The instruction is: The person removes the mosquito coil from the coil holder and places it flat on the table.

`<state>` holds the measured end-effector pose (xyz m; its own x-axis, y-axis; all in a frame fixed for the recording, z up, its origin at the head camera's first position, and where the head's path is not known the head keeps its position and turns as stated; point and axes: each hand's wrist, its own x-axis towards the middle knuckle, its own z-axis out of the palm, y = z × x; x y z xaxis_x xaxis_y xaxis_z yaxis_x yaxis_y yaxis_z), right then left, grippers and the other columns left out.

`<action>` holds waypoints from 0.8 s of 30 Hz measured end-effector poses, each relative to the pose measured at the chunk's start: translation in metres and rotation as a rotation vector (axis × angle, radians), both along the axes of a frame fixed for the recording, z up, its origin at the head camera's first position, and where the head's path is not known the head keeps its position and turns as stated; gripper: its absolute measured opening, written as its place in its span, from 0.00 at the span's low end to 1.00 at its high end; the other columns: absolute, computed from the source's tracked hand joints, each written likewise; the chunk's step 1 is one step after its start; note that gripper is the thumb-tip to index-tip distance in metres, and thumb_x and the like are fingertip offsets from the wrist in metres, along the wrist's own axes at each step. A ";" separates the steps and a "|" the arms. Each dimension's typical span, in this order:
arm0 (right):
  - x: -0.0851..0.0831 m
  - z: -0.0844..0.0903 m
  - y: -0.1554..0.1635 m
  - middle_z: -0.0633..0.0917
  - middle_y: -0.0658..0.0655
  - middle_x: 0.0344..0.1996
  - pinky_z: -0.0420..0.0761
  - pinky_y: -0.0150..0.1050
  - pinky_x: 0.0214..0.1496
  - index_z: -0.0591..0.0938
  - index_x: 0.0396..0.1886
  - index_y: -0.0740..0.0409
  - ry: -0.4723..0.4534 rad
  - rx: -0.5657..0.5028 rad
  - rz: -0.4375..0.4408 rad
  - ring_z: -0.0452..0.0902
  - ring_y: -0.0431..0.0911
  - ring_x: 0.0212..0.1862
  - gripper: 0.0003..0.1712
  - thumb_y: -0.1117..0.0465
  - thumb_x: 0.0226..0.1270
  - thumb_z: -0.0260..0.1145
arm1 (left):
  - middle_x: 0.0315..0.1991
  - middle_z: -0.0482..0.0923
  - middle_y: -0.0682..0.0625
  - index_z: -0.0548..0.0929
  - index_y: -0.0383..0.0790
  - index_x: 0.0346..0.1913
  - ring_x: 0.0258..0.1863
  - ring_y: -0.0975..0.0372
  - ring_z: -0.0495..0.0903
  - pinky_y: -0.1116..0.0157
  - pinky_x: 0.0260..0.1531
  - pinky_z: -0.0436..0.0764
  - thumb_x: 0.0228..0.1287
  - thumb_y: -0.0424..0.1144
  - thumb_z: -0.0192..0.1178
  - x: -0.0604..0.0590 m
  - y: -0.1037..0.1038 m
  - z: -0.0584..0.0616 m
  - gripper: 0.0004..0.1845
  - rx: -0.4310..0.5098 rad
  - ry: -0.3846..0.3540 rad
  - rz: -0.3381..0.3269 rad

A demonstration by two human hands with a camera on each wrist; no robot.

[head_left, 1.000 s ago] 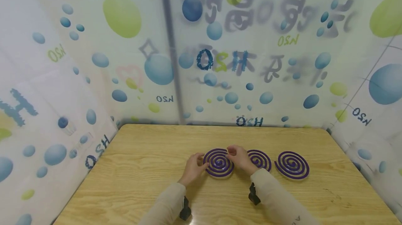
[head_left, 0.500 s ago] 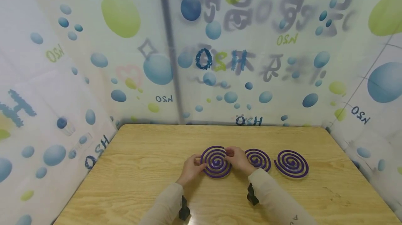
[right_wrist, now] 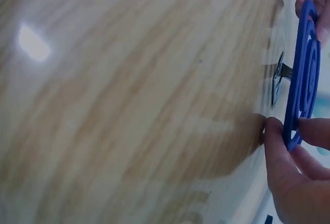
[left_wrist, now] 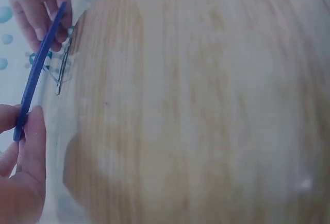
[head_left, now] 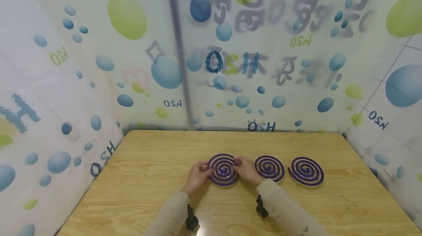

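Fingers of both hands (head_left: 197, 174) (head_left: 245, 170) pinch one purple coil (head_left: 222, 169).

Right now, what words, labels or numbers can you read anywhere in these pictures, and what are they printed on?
"OSH", mirrored, dark blue: on the backdrop sheet, centre, and low above the table.
"OSN", mirrored, small: several spots on the sheet, dark and green.
Large grey characters, top: too blurred to read.
Purple coil held by left hand and right hand: no text.
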<state>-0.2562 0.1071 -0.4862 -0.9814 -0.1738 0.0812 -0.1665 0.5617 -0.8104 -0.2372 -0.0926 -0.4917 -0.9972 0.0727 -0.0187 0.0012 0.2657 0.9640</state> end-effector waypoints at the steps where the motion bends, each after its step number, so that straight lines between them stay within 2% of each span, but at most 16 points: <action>1: 0.000 -0.001 0.000 0.81 0.65 0.35 0.80 0.41 0.40 0.75 0.44 0.73 -0.002 -0.001 0.001 0.78 0.54 0.38 0.15 0.73 0.55 0.62 | 0.33 0.75 0.40 0.71 0.24 0.51 0.26 0.60 0.78 0.66 0.25 0.82 0.55 0.27 0.59 0.000 0.000 0.000 0.20 0.000 -0.006 0.005; 8: 0.004 0.004 -0.001 0.81 0.62 0.33 0.81 0.40 0.38 0.75 0.45 0.71 -0.019 -0.004 -0.006 0.78 0.52 0.37 0.15 0.72 0.56 0.62 | 0.37 0.74 0.36 0.68 0.23 0.53 0.32 0.54 0.79 0.64 0.26 0.83 0.55 0.27 0.58 0.000 0.002 -0.001 0.22 0.034 0.004 0.008; 16: 0.007 0.005 0.000 0.81 0.60 0.32 0.81 0.38 0.36 0.75 0.44 0.71 -0.019 -0.041 -0.013 0.78 0.50 0.35 0.16 0.73 0.55 0.62 | 0.36 0.73 0.36 0.67 0.21 0.53 0.31 0.55 0.79 0.62 0.27 0.83 0.54 0.24 0.57 0.000 0.003 -0.006 0.22 0.097 -0.019 0.002; 24: 0.006 0.003 -0.001 0.81 0.61 0.31 0.81 0.39 0.35 0.75 0.44 0.71 -0.042 -0.094 -0.032 0.79 0.51 0.34 0.16 0.74 0.54 0.62 | 0.37 0.74 0.37 0.68 0.24 0.54 0.31 0.56 0.79 0.64 0.27 0.83 0.54 0.24 0.58 0.001 0.003 -0.002 0.23 0.098 -0.033 0.016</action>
<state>-0.2500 0.1064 -0.4830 -0.9893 -0.1355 0.0547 -0.1146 0.4875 -0.8656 -0.2361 -0.0897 -0.4933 -0.9972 0.0601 -0.0449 -0.0341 0.1698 0.9849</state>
